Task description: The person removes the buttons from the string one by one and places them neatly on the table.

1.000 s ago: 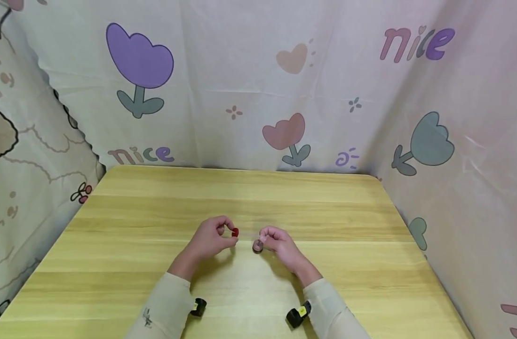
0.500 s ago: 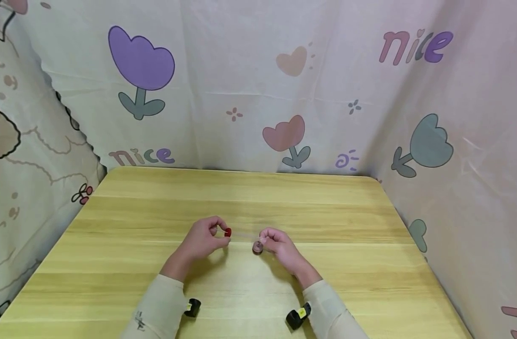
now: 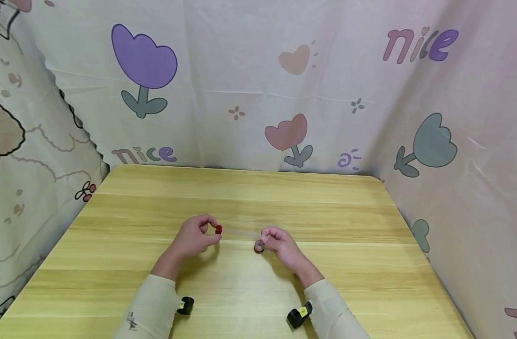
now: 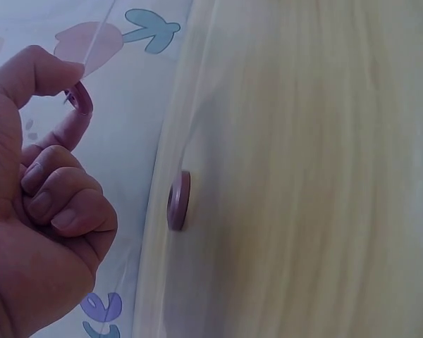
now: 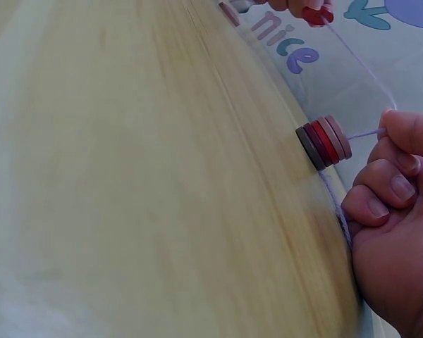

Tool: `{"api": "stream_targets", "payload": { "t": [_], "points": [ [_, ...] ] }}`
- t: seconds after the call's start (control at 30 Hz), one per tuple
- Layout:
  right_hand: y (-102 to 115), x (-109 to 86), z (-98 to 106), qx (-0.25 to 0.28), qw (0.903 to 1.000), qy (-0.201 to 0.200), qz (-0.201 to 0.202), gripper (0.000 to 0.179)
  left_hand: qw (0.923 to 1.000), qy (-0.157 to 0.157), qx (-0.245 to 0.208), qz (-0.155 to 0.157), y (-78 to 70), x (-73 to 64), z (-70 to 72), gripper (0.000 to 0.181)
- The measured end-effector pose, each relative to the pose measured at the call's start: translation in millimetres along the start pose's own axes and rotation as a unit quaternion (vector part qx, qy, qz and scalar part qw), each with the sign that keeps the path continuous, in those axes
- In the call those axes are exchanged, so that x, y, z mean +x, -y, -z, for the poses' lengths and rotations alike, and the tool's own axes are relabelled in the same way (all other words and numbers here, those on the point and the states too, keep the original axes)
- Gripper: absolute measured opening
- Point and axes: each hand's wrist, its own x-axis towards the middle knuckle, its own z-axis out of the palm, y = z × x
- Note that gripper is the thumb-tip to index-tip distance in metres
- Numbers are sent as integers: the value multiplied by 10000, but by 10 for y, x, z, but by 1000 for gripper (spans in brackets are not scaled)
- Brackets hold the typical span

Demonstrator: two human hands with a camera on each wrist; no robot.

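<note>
My left hand (image 3: pixel 193 237) pinches a small red button-like disc (image 3: pixel 218 229) between thumb and index finger, other fingers curled. From the disc a thin pale string (image 5: pixel 359 60) runs nearly straight across to my right hand (image 3: pixel 282 245). There, thumb and index finger pinch the string. Just below that pinch hangs a stack of several button-like discs (image 5: pixel 324 143) in pink, red and dark tones, threaded on the string. A tail of string drops from the stack beside the curled fingers. A single pinkish disc (image 4: pixel 179 201) lies on the table near my left hand, hidden in the head view.
A light wood-grain table (image 3: pixel 237 188) spreads under both hands. Behind it and along both sides hangs a pale printed curtain (image 3: pixel 224 61). A black wrist camera (image 3: pixel 185 305) sits at the left sleeve, and another black camera (image 3: pixel 299 315) at the right one.
My left hand has moved left with the red disc, and the string between the hands has grown longer. My right hand and the stack have stayed almost in place.
</note>
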Motion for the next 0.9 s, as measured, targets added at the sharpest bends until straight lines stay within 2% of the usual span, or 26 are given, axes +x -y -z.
{"api": "stream_targets", "payload": {
  "t": [0.2,0.47,0.63,0.9],
  "points": [
    [5,-11,-12,-181,9998,-105,-59,22,9999,-34,-8,128,30,-35,60,23],
    [-9,3,-1,-55,9999,-37,-78,25,9976,-214,608,267,77,-93,223,27],
    [-1,3,5,-169,9998,15,-78,27,9952,-320,890,250,109,-123,339,34],
    [-5,11,5,-262,9996,20,-77,27,9944,-342,972,215,206,-164,422,33]
  ]
}}
